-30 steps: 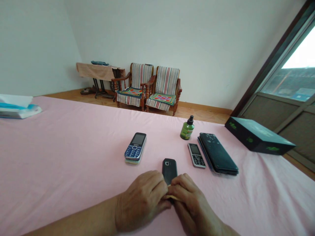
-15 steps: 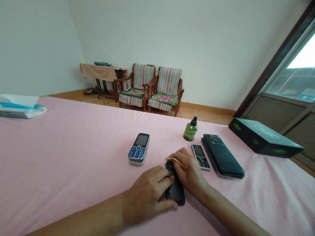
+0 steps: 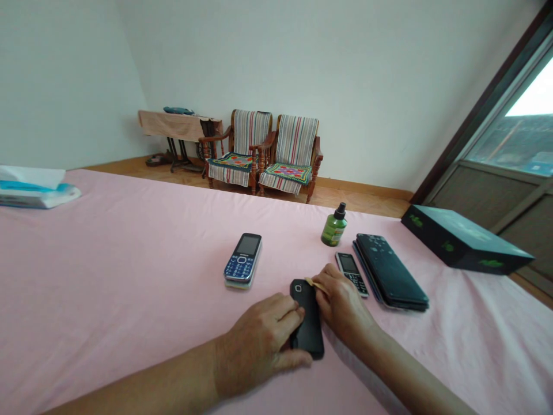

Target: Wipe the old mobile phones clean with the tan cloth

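Note:
A black mobile phone lies back side up on the pink cloth, its camera at the far end. My left hand grips it from the left, fingers over the edge and back, thumb by the near end. Pinched in my right hand is a thin beige strip, its tip at the phone's upper right corner; whether it is cloth or a stick I cannot tell. Beyond that hand lies a silver-edged keypad phone, partly hidden. To the left, a blue keypad phone rests on another flat item.
A green spray bottle stands behind the phones. Right of it lie stacked dark smartphones and a black box. A wipes pack sits at far left on the pink-covered table. Two chairs stand beyond.
My right hand has slid right along the phone's far end with the beige strip, uncovering the camera and upper back. The left hand keeps its hold on the phone.

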`<action>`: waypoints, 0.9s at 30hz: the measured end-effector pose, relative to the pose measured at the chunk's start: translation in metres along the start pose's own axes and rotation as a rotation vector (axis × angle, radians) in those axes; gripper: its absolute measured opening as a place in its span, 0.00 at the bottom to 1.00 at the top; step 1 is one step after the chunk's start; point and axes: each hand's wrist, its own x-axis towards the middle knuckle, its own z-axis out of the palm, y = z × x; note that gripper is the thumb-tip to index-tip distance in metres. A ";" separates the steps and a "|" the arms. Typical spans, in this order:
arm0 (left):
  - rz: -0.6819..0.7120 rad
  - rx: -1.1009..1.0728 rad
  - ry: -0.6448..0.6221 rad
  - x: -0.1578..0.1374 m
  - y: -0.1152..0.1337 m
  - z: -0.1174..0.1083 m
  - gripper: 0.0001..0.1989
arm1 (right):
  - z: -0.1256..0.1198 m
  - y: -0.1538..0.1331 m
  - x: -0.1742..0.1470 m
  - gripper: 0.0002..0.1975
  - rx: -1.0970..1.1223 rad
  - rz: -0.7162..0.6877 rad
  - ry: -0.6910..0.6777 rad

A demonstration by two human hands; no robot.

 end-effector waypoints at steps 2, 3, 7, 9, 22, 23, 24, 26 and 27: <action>-0.003 -0.007 0.004 0.000 0.000 0.000 0.24 | -0.004 0.005 -0.004 0.12 -0.008 0.021 0.041; -0.002 -0.011 0.007 0.000 0.000 0.000 0.24 | -0.006 0.005 -0.005 0.11 0.000 0.025 0.083; -0.017 -0.024 0.006 0.000 0.001 -0.001 0.22 | -0.004 0.003 0.000 0.10 0.075 0.056 0.216; -0.037 -0.033 0.001 0.000 0.000 -0.001 0.22 | 0.001 0.001 0.002 0.10 0.106 0.076 0.198; -0.043 -0.062 0.011 -0.001 -0.002 0.001 0.25 | 0.007 -0.013 -0.030 0.08 0.118 0.139 0.137; -0.045 -0.064 0.011 0.000 -0.002 0.001 0.25 | 0.007 -0.016 -0.035 0.08 0.111 0.140 0.133; -0.045 -0.065 0.010 0.000 -0.001 0.001 0.25 | 0.007 -0.018 -0.039 0.08 0.104 0.140 0.125; -0.047 -0.063 0.009 0.000 -0.001 0.000 0.24 | 0.006 -0.023 -0.047 0.09 0.085 0.139 0.104; -0.049 -0.060 0.009 0.000 0.000 0.000 0.24 | 0.005 -0.024 -0.051 0.09 0.071 0.135 0.090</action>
